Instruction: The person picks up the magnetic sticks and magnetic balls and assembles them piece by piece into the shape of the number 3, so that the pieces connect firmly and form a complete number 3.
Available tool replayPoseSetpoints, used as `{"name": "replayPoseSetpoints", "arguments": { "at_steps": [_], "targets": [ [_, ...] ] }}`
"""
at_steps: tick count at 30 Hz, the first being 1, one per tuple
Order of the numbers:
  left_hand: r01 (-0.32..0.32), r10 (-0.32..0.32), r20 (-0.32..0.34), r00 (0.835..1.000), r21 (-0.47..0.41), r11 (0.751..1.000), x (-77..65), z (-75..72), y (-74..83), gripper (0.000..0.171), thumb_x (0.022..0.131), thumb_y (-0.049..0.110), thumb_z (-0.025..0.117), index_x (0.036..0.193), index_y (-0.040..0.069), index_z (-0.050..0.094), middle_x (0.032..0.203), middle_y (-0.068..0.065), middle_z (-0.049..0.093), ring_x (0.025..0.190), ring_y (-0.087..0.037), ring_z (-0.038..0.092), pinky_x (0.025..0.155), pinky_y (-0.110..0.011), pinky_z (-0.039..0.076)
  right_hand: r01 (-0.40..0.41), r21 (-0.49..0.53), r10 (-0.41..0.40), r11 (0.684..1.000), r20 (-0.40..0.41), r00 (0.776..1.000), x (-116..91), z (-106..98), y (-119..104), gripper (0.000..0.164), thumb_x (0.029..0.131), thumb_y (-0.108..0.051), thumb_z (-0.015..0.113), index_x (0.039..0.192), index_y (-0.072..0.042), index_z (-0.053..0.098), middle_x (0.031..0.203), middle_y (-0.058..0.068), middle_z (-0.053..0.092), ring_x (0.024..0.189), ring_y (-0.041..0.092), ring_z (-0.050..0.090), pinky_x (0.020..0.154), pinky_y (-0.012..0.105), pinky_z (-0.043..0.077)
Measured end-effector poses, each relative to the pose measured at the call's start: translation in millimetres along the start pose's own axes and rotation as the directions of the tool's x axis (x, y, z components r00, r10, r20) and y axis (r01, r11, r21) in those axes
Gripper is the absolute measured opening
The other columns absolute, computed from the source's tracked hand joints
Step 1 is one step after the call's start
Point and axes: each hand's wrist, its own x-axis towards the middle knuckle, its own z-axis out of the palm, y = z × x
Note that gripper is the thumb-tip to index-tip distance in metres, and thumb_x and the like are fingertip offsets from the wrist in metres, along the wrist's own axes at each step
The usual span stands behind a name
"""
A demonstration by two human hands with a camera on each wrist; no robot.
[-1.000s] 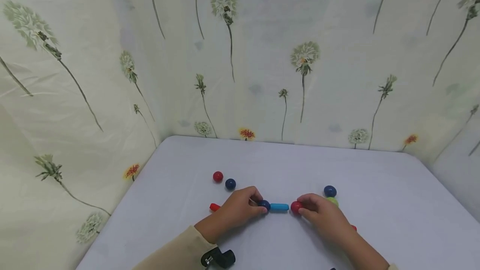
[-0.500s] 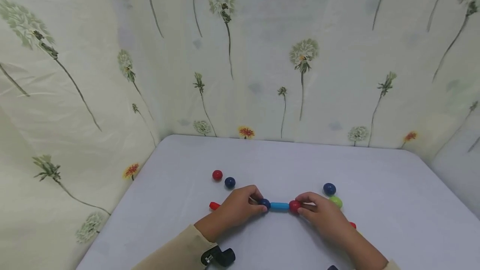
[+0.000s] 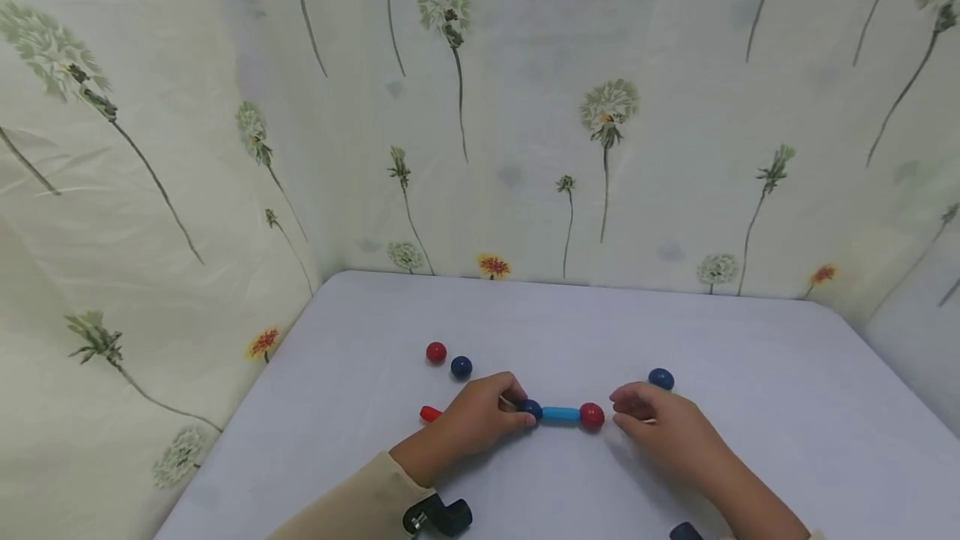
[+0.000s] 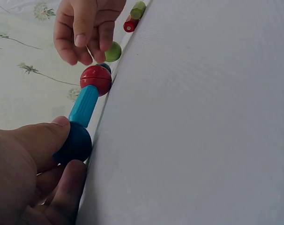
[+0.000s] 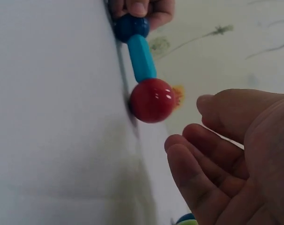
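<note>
My left hand (image 3: pixel 480 415) pinches a dark blue ball (image 4: pixel 75 144) between thumb and fingers. From that ball a light blue rod (image 3: pixel 560 414) runs to the right and ends at a red ball (image 3: pixel 592 416). Ball, rod and ball form one straight bar lying on the table. Just right of the red ball is my right hand (image 3: pixel 671 432), its fingers loosely bent and apart from the ball. The right wrist view shows a gap between those fingertips (image 5: pixel 177 157) and the red ball, with nothing held.
Behind my left hand lie a loose red ball (image 3: pixel 436 352) and a dark blue ball (image 3: pixel 461 367). A red rod (image 3: pixel 430 413) pokes out beside it. Another dark blue ball (image 3: pixel 661 378) sits behind my right hand. The left wrist view shows a green ball (image 4: pixel 113 52) and red and green rods (image 4: pixel 138 10).
The right hand pushed the red ball left against the light blue rod, closing the gap, then let go and drew back to the right. My left hand stayed on the blue ball.
</note>
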Motion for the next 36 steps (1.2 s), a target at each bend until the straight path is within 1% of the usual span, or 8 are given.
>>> {"name": "replayPoseSetpoints", "arguments": {
  "at_steps": [2, 5, 9, 14, 16, 23, 28, 36],
  "targets": [
    [0.001, -0.001, 0.0, 1.0, -0.003, 1.0, -0.4, -0.1, -0.3, 0.023, 0.088, 0.03, 0.086, 0.103, 0.026, 0.068, 0.1, 0.014, 0.068, 0.088, -0.007, 0.061, 0.081, -0.029, 0.055, 0.004, -0.034, -0.003, 0.999, 0.009, 1.0, -2, -7, 0, 0.023, 0.095, -0.024, 0.078, 0.115, -0.016, 0.073, 0.107, -0.003, 0.075, 0.103, 0.019, 0.071, 0.089, 0.045, 0.061],
    [-0.005, 0.004, -0.002, 1.0, -0.007, 1.0, -0.4, 0.2, -1.3, 0.023, 0.088, 0.029, 0.086, 0.103, 0.026, 0.068, 0.099, 0.014, 0.068, 0.089, -0.007, 0.061, 0.081, -0.029, 0.055, -0.017, -0.046, 0.019, 0.999, 0.039, 0.999, -6, -17, 3, 0.019, 0.095, -0.025, 0.078, 0.111, -0.017, 0.073, 0.105, -0.003, 0.075, 0.1, 0.018, 0.07, 0.081, 0.04, 0.062],
    [-0.013, 0.013, -0.001, 1.0, -0.005, 1.0, -0.1, 1.4, -2.7, 0.023, 0.088, 0.028, 0.086, 0.103, 0.026, 0.068, 0.099, 0.014, 0.068, 0.089, -0.005, 0.062, 0.082, -0.028, 0.055, -0.053, -0.039, 0.056, 0.998, 0.08, 0.995, -11, -27, 13, 0.021, 0.094, -0.027, 0.079, 0.112, -0.016, 0.073, 0.107, -0.002, 0.074, 0.098, 0.018, 0.07, 0.073, 0.034, 0.061],
    [-0.02, 0.02, -0.001, 1.0, 0.002, 1.0, 0.5, 2.4, -3.4, 0.024, 0.088, 0.028, 0.086, 0.103, 0.026, 0.068, 0.099, 0.014, 0.068, 0.089, -0.004, 0.062, 0.082, -0.028, 0.055, -0.05, -0.113, 0.059, 0.992, 0.077, 0.995, -14, -37, 27, 0.024, 0.094, -0.03, 0.079, 0.113, -0.016, 0.073, 0.107, -0.004, 0.075, 0.102, 0.018, 0.07, 0.088, 0.044, 0.061],
    [-0.018, 0.018, -0.005, 1.0, 0.004, 1.0, 1.0, 2.7, -3.7, 0.024, 0.088, 0.028, 0.086, 0.103, 0.026, 0.068, 0.099, 0.014, 0.068, 0.088, -0.005, 0.061, 0.081, -0.028, 0.055, -0.054, -0.134, 0.065, 0.99, 0.077, 0.995, -14, -41, 32, 0.024, 0.093, -0.03, 0.08, 0.112, -0.016, 0.073, 0.107, -0.004, 0.075, 0.102, 0.019, 0.07, 0.09, 0.047, 0.06],
    [0.015, -0.015, -0.011, 1.0, -0.007, 1.0, 1.9, 2.9, -2.9, 0.023, 0.089, 0.029, 0.086, 0.103, 0.027, 0.068, 0.098, 0.014, 0.067, 0.087, -0.007, 0.061, 0.079, -0.028, 0.054, -0.108, -0.149, 0.126, 0.983, 0.122, 0.984, -16, -55, 48, 0.027, 0.091, -0.029, 0.082, 0.112, -0.016, 0.073, 0.106, -0.003, 0.074, 0.101, 0.019, 0.068, 0.087, 0.045, 0.061],
    [0.018, -0.018, -0.014, 1.0, -0.011, 1.0, 0.5, 3.0, -2.2, 0.023, 0.089, 0.029, 0.086, 0.103, 0.027, 0.068, 0.097, 0.014, 0.067, 0.087, -0.008, 0.061, 0.08, -0.029, 0.054, -0.09, -0.173, 0.114, 0.981, 0.134, 0.984, -20, -62, 60, 0.032, 0.086, -0.032, 0.086, 0.11, -0.015, 0.072, 0.105, -0.003, 0.073, 0.1, 0.019, 0.068, 0.087, 0.046, 0.061],
    [0.021, -0.021, -0.012, 1.0, -0.006, 1.0, 2.2, 3.0, -2.4, 0.023, 0.089, 0.031, 0.086, 0.102, 0.028, 0.068, 0.097, 0.014, 0.067, 0.087, -0.007, 0.061, 0.081, -0.029, 0.055, -0.132, -0.153, 0.157, 0.979, 0.164, 0.974, -22, -59, 74, 0.026, 0.086, -0.023, 0.085, 0.107, -0.014, 0.073, 0.097, -0.004, 0.072, 0.091, 0.016, 0.065, 0.083, 0.044, 0.061]
  ]
}}
